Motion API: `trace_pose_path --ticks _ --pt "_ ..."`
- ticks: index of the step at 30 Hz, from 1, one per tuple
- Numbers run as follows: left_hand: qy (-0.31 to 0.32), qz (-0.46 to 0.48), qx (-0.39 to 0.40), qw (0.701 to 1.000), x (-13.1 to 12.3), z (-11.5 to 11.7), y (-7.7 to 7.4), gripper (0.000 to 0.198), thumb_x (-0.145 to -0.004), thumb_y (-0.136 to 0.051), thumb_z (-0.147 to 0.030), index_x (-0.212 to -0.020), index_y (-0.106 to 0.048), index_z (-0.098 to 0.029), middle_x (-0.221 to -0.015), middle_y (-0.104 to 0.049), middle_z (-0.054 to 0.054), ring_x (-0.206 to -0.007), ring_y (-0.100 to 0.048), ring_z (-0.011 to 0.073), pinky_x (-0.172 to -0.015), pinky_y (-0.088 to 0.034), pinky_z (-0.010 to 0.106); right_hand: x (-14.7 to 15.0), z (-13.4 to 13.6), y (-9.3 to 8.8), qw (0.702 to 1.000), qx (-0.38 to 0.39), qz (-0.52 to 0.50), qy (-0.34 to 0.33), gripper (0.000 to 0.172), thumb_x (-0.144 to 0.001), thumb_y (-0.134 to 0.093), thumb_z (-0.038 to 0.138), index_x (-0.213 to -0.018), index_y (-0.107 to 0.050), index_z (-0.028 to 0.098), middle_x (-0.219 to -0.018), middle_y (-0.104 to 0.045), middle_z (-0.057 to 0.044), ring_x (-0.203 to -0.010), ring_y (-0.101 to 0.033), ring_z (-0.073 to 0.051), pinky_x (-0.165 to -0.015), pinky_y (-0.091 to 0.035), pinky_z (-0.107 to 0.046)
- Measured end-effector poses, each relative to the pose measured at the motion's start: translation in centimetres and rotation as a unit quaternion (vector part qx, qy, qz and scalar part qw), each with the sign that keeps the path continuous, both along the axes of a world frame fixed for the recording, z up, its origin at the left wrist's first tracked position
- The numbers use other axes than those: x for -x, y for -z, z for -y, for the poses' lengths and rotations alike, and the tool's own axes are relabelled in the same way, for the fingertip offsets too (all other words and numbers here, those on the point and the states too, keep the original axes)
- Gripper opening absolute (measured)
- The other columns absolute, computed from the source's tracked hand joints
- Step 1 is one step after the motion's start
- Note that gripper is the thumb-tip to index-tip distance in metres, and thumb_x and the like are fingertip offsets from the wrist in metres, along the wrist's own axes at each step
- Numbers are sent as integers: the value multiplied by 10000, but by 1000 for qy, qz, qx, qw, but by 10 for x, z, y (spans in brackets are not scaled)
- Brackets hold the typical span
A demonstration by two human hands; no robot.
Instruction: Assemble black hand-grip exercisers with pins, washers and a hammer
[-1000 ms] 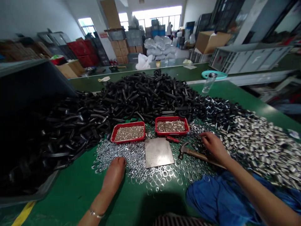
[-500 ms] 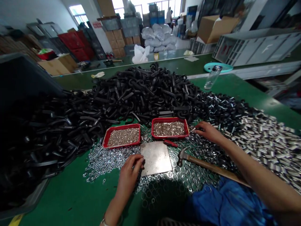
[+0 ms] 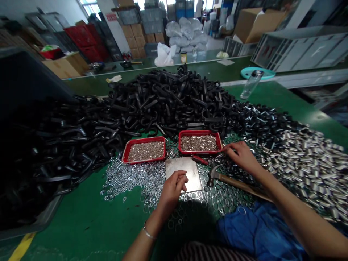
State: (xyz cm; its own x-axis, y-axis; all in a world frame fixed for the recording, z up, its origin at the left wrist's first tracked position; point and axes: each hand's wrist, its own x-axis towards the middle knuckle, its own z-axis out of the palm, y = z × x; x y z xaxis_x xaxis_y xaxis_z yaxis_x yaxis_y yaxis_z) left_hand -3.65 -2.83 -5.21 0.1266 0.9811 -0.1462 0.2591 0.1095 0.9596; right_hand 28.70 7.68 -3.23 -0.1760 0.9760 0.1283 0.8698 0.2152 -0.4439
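My left hand [image 3: 174, 184] is over the square metal plate [image 3: 190, 168], fingers curled towards the thumb; anything between them is too small to make out. My right hand [image 3: 241, 155] reaches to the right end of a red tray [image 3: 200, 152] of small metal pins. Its fingertips are pressed together among small dark parts and rings, and what they pinch is hidden. Left of that tray is another red tray [image 3: 144, 160] holding tiny metal pieces. A red-handled tool [image 3: 199, 160] lies behind the plate, and a claw hammer [image 3: 236, 182] lies to its right.
Black curved handles [image 3: 168, 98] form a big heap behind the trays. Metal sleeves [image 3: 312, 156] pile up at right. Small rings [image 3: 130, 177] spread around the plate. Blue cloth [image 3: 263, 232] lies at the front edge. A glass bottle [image 3: 250, 86] stands at the back right.
My left hand has moved right, from the plate's left edge to over the plate. My right hand stays by the right tray's end, slightly closer to it. The view has shifted a little.
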Motion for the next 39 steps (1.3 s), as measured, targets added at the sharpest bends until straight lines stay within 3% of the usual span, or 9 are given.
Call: trace_pose_path --ticks 3,8,12,15,17,22,31,36,39 --pt "-16 66 16 998 5 -5 6 229 -934 -566 -386 -1042 -587 -185 -837 -721 27 -698 -697 155 -757 -503 295 3 3 1 998 -19 58 18 430 -973 -425 505 -966 -751 223 -913 -717 -108 -966 -544 -315 -852 -388 -436" --pt "-38 161 32 986 11 -11 11 296 -939 -556 -467 -990 -492 -183 -729 -682 -12 -493 -620 120 -595 -466 259 0 4 15 993 -3 102 -52 366 -968 -466 466 -1115 -726 254 -1055 -699 -106 -978 -535 -296 -856 -371 -421" --pt "-29 174 12 984 13 -9 13 303 -929 -581 -461 -1002 -487 -182 -758 -676 -11 -520 -624 114 -593 -466 252 1 3 26 988 -37 143 -40 326 -934 -517 378 -1161 -690 219 -1044 -654 -142 -953 -521 -300 -828 -386 -412" --pt "-38 172 -4 984 12 -4 13 276 -935 -576 -434 -1008 -492 -181 -781 -675 -4 -539 -623 107 -611 -470 252 3 4 24 985 -48 159 -54 277 -902 -566 414 -1064 -685 223 -1038 -643 -138 -959 -517 -314 -815 -393 -416" --pt "-43 165 -11 985 10 -1 11 252 -942 -566 -413 -1008 -494 -181 -787 -671 -3 -550 -621 103 -624 -471 251 3 8 18 990 -41 125 -55 273 -897 -567 459 -970 -655 210 -980 -654 -129 -925 -540 -304 -802 -407 -409" --pt "-49 158 -9 986 7 2 9 247 -931 -578 -409 -999 -502 -184 -788 -666 -3 -559 -614 102 -623 -468 248 0 25 -3 999 7 -18 32 350 -899 -542 571 -954 -565 226 -850 -673 -72 -731 -600 -234 -650 -428 -331" --pt "-55 147 -30 987 5 3 13 235 -953 -546 -411 -1012 -508 -187 -796 -671 1 -557 -608 98 -638 -471 250 20 34 -24 981 117 -135 79 493 -916 -466 657 -673 -533 234 -533 -586 3 -471 -513 -146 -493 -384 -270" --pt "-68 140 -35 987 1 3 13 222 -963 -534 -392 -1047 -512 -187 -824 -677 7 -573 -615 97 -668 -478 258 50 29 -27 955 165 -243 38 353 -886 -550 584 -947 -596 240 -681 -670 4 -442 -496 -132 -430 -366 -259" --pt "-73 140 -28 987 4 2 11 247 -973 -518 -374 -1125 -522 -179 -861 -703 34 -649 -657 119 -745 -502 289 57 27 -23 963 137 -231 14 331 -903 -537 522 -1038 -619 232 -773 -697 -23 -529 -563 -158 -499 -428 -280"
